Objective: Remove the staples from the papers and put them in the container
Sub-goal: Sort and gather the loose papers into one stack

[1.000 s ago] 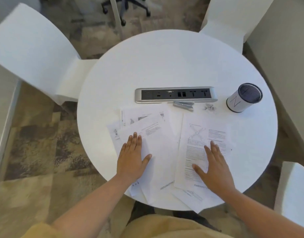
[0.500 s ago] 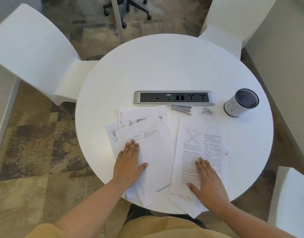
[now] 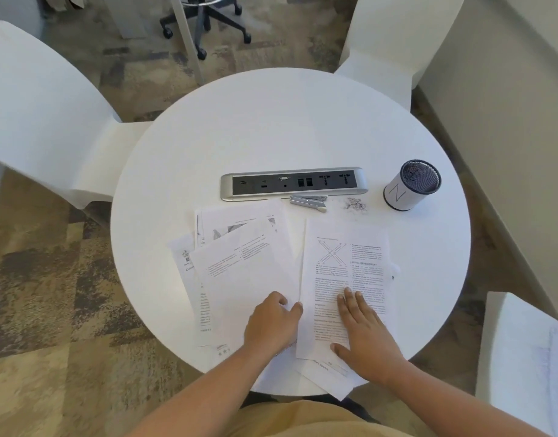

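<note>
Several printed papers lie spread on the near half of the round white table (image 3: 290, 127): a left pile (image 3: 239, 266) and a right sheet (image 3: 347, 263) with an X diagram. My left hand (image 3: 273, 324) sits on the left pile, its fingers curled and its thumb at the right sheet's left edge, pinching paper there. My right hand (image 3: 362, 329) lies flat on the right sheet. Beyond the papers are a silver staple remover (image 3: 309, 203) and a small heap of loose staples (image 3: 354, 204). The container (image 3: 411, 184), a white cup with a dark mesh rim and a letter on its side, stands at the right.
A silver power strip (image 3: 293, 183) is set into the table's middle, just behind the staple remover. White chairs stand at the left (image 3: 41, 115), far right (image 3: 394, 42) and near right (image 3: 523, 357). An office chair base (image 3: 205, 23) is on the carpet beyond.
My left hand slid right across the left pile and went from flat to curled at the seam between the piles. My right hand stayed flat on the right sheet.
</note>
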